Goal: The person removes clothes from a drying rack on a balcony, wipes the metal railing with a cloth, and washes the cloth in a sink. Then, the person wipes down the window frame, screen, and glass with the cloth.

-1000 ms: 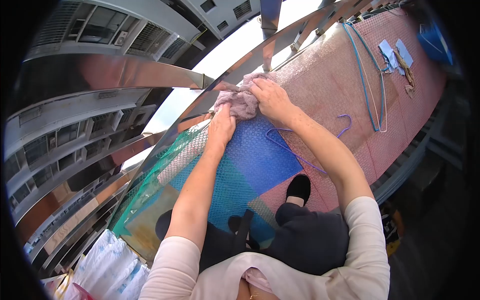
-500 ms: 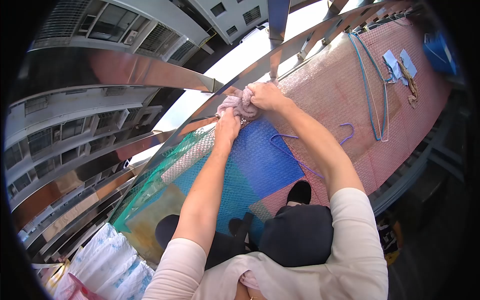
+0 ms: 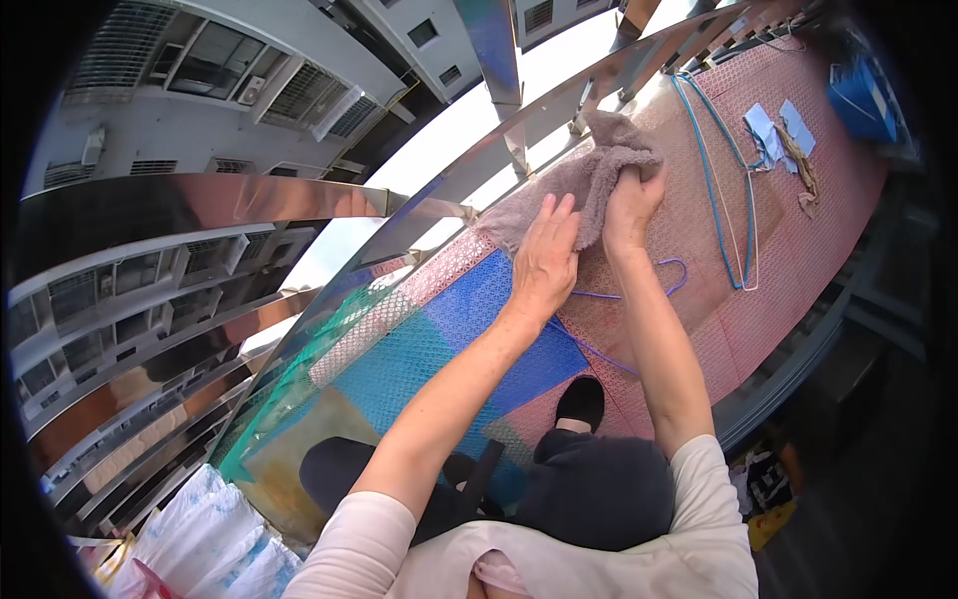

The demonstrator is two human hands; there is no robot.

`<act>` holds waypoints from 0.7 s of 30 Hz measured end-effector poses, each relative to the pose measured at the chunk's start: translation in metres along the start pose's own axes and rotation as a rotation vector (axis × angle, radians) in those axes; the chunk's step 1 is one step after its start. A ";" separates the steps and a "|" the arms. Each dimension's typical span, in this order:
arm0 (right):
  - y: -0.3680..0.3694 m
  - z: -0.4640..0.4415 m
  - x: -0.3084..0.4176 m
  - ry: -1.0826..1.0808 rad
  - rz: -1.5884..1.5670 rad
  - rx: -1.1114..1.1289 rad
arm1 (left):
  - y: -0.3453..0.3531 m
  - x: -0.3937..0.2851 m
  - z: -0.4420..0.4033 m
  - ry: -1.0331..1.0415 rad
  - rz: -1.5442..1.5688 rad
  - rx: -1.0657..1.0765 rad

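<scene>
A fuzzy mauve-grey towel (image 3: 559,195) hangs spread out and partly bunched above the matted ledge, close to the metal railing. My right hand (image 3: 633,208) is closed around a gathered fold at the towel's right side. Against its lower front edge lies my left hand (image 3: 545,258), fingers stretched out and not wrapped round the cloth. Below and behind the hands, a purple hanger (image 3: 604,359) rests on the mats, partly covered by my right forearm.
Metal railing bars (image 3: 215,198) run along the outer side, with buildings beyond. Blue and white hangers (image 3: 733,205), light-blue cloth pieces (image 3: 764,132), a brown cloth (image 3: 801,178) and a blue bucket (image 3: 861,103) are at the right. White patterned fabric (image 3: 215,529) is at lower left.
The towel has gone from a tight twisted bunch at the railing to a loosened, spread shape farther right. My left hand has released its grip and flattened; both hands moved right.
</scene>
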State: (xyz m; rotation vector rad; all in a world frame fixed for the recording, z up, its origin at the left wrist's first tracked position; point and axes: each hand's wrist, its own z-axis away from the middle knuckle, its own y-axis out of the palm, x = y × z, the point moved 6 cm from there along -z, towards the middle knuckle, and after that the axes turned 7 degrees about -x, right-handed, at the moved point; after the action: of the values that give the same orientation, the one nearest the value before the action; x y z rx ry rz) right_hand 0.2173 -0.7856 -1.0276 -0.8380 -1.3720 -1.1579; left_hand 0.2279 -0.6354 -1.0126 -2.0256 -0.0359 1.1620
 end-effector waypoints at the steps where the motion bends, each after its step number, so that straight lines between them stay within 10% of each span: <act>1: 0.010 -0.007 -0.005 -0.088 0.193 0.137 | 0.015 0.017 0.003 -0.052 -0.078 0.077; 4: 0.038 0.005 -0.078 -0.979 1.099 0.545 | 0.035 0.051 0.014 -0.001 -0.314 0.202; 10: 0.082 0.001 -0.099 -0.647 1.488 0.857 | 0.036 0.061 0.009 -0.059 -0.298 0.366; 18: 0.060 -0.009 -0.082 -0.327 0.771 0.756 | 0.037 0.078 0.023 -0.069 -0.247 0.390; 21: 0.009 -0.003 -0.087 0.234 0.024 0.223 | 0.003 0.087 0.020 -0.639 0.276 0.124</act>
State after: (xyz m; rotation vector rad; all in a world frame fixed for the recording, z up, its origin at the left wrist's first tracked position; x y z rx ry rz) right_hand 0.2393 -0.7755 -1.1111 -0.5404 -1.2655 -1.0269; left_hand 0.2629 -0.5919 -1.0823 -1.5108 -0.0012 1.8978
